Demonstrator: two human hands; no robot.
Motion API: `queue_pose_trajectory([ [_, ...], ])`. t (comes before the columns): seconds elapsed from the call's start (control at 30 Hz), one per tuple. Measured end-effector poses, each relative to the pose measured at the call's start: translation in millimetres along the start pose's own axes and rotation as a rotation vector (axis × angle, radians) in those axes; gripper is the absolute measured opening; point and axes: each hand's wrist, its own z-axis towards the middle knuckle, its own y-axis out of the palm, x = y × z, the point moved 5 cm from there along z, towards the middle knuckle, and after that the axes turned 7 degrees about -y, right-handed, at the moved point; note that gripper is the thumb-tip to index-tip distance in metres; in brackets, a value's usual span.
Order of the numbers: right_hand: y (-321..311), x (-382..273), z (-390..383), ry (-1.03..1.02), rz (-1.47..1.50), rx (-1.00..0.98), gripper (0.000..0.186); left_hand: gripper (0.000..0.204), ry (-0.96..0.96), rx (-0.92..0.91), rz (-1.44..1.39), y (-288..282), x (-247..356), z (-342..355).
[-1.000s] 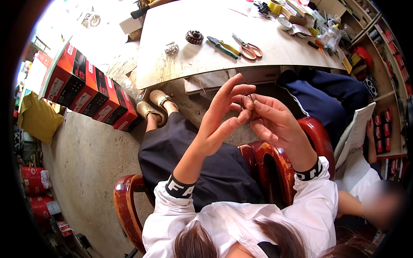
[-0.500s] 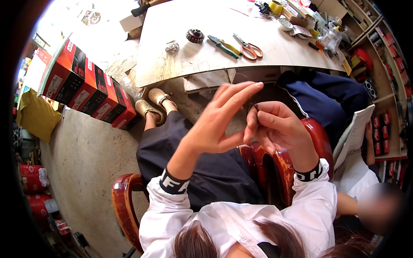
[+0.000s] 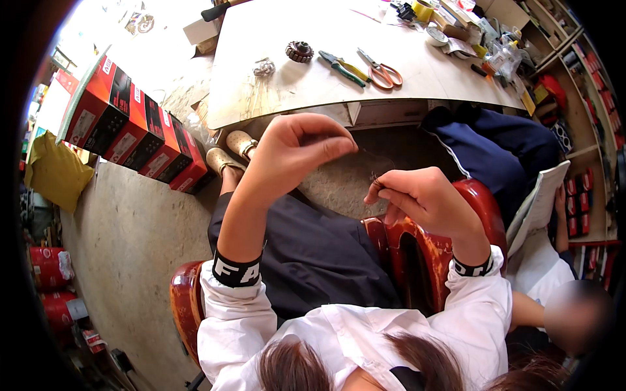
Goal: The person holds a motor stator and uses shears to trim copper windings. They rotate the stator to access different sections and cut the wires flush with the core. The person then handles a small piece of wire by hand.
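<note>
Above my lap, my left hand (image 3: pixel 297 148) is raised with thumb and fingertips pinched together. A very fine strand (image 3: pixel 378 156) runs from those fingertips toward my right hand; whether it is wire or thread I cannot tell. Lower and to the right, my right hand (image 3: pixel 420 195) pinches a small dark tangle of thin strand (image 3: pixel 375 182) that loops around the fingertips. Beyond the hands, on the table, lie a wound stator-like ring (image 3: pixel 299 52), green-and-yellow pliers (image 3: pixel 345 69), orange-handled scissors (image 3: pixel 381 70) and a small clump in clear plastic (image 3: pixel 263 67).
The white table (image 3: pixel 261 98) spans the far side, cluttered at its right end. Red-and-black boxes (image 3: pixel 134 120) stand in a row at left. A worn red wooden chair arm (image 3: pixel 482 202) is beside my right arm. Another person in navy trousers (image 3: pixel 489 143) sits at right, with papers (image 3: pixel 538 195).
My left hand has moved left and away from my right hand, its spread fingers now closed in a pinch. The fine strand shows between the hands. My right hand has dropped slightly.
</note>
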Motion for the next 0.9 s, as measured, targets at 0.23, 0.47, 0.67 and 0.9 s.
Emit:
queue_pose_trajectory([
  [0.23, -9.7, 8.1, 5.2, 0.051, -0.148, 0.196, 0.014, 0.016, -0.008, 0.182, -0.06, 0.1, -9.7, -4.9],
  [0.47, -21.5, 20.7, 7.4, 0.067, 0.148, 0.52, 0.025, 0.019, 0.146, 0.12, -0.063, 39.7, -16.9, -18.6],
  [0.67, -28.0, 26.2, 6.8, -0.016, 0.595, 0.541, 0.035, 0.019, 0.134, 0.162, -0.156, 69.5, -37.5, -14.3],
  [0.9, -26.0, 23.7, 6.4, -0.02, 1.008, 0.491, 0.039, 0.019, 0.074, 0.189, -0.186, 76.9, -57.9, -7.8],
])
